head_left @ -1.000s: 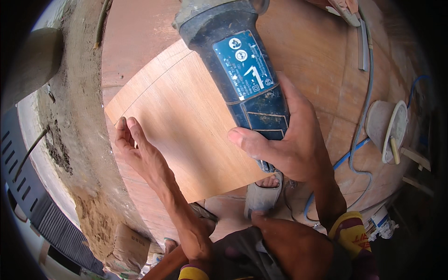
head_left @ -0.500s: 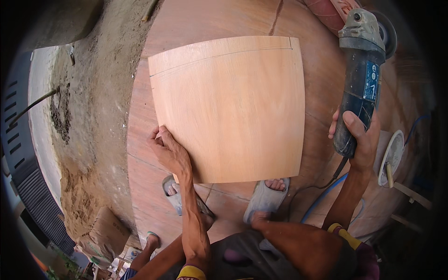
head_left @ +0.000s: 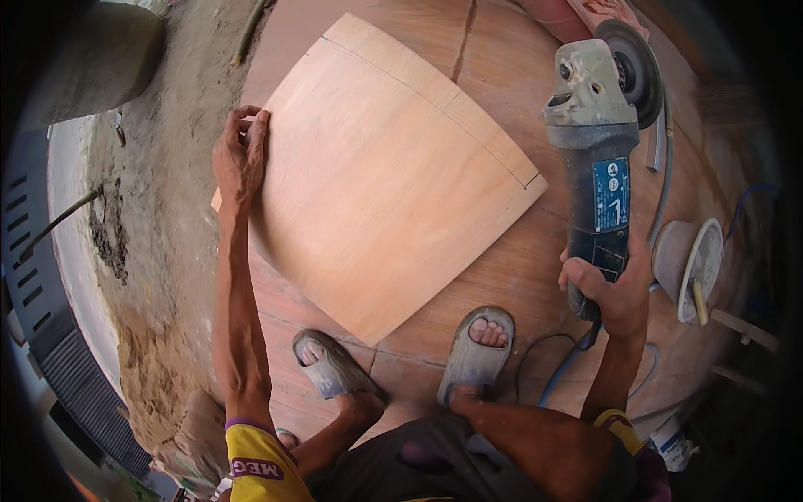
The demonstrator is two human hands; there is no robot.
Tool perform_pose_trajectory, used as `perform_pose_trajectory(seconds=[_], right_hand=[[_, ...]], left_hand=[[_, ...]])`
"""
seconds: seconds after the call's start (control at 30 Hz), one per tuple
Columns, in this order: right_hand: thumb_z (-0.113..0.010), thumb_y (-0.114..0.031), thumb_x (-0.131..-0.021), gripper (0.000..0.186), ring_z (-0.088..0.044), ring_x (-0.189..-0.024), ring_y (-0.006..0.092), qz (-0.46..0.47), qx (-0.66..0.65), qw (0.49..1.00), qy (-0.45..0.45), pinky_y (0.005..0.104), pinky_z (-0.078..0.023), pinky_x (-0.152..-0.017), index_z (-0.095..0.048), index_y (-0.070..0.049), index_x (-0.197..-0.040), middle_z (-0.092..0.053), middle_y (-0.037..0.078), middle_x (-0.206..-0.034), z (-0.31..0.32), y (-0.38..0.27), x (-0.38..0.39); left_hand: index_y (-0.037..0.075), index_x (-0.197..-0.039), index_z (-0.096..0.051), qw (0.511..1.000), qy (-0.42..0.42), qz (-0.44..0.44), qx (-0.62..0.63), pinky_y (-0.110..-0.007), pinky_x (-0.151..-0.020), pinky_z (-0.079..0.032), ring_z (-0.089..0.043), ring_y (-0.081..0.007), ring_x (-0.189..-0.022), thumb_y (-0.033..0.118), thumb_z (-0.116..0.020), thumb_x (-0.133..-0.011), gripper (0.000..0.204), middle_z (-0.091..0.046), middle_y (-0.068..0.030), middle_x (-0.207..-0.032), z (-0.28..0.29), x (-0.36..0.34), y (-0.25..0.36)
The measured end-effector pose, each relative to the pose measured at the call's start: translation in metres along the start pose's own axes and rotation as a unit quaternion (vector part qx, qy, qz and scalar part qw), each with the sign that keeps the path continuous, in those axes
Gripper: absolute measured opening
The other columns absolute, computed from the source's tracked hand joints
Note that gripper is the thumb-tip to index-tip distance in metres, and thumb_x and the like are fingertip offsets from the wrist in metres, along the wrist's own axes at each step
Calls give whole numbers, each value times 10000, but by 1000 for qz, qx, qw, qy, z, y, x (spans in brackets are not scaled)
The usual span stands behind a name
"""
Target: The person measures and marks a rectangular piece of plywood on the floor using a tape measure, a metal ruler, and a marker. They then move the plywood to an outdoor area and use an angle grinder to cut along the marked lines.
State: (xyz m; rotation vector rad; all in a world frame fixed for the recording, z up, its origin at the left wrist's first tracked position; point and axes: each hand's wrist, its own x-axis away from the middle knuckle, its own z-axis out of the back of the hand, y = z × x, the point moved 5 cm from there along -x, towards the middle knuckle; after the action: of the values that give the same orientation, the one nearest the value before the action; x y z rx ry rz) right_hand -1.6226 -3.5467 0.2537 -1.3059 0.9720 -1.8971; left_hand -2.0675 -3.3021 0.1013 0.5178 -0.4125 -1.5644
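A light plywood board (head_left: pixel 376 176) with pencil lines along its far edge lies turned at an angle on the reddish tiled floor. My left hand (head_left: pixel 240 159) is closed on the board's left edge, with the fingertips at the rim. In my right hand (head_left: pixel 615 289) is an angle grinder (head_left: pixel 598 159), held by its rear body to the right of the board. The grinder's head and dark disc (head_left: pixel 636 71) point away from me, apart from the board. A small wooden corner (head_left: pixel 216 201) shows from under the board beside my left wrist; the rest of it is hidden.
My sandalled feet (head_left: pixel 339 372) stand just nearer than the board. A white bucket (head_left: pixel 698 272) with a stick-like handle lies at the right. A blue cable or hose (head_left: pixel 556 376) and a dark cord run near my right leg. Sand (head_left: pixel 155 351) lies at the left.
The board has turned clockwise, and my left hand has moved forward and left with its edge. The grinder has shifted left and a little nearer, still in my right hand.
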Motion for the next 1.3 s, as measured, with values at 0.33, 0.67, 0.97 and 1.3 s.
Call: perform_pose_trajectory(seconds=[0.33, 0.67, 0.97, 1.3], right_hand=[[-860, -197, -775, 568, -678, -845, 170, 15, 57, 997, -50, 340, -563, -774, -587, -6, -1235, -674, 92, -975, -54, 1, -26], [-852, -358, -825, 658, -694, -848, 377, 92, 118, 982, -114, 475, -553, -811, -545, 55, -1235, -683, 226, -958, -122, -4, -87], [-834, -427, -817, 708, -699, -998, 444, 115, 153, 972, -137, 506, -553, -906, -546, 111, -1177, -675, 324, -1016, -139, 4, -129], [-819, -381, -791, 585, -720, -860, 392, 111, 125, 977, -135, 478, -576, -800, -577, 78, -1061, -694, 263, -894, -144, 7, -146]], left_hand=[[89, -1164, -792, 999, -34, -20, 35, -376, -802, -567, -727, -222, -852, 515, -667, -1043, 460, -788, -132, -942, -37, -33, 57], [83, -1230, -738, 953, 194, -172, -158, -435, -943, -542, -722, -305, -966, 524, -651, -1053, 483, -774, -135, -991, -34, 6, 104], [-120, -1294, -648, 905, -73, 185, 377, -388, -972, -532, -709, -230, -999, 588, -729, -982, 778, -745, -174, -1048, -62, 73, 184], [-147, -1273, -622, 871, -29, 211, 442, -281, -719, -618, -756, -195, -857, 336, -919, -870, 695, -762, -198, -1014, -76, 63, 191]])
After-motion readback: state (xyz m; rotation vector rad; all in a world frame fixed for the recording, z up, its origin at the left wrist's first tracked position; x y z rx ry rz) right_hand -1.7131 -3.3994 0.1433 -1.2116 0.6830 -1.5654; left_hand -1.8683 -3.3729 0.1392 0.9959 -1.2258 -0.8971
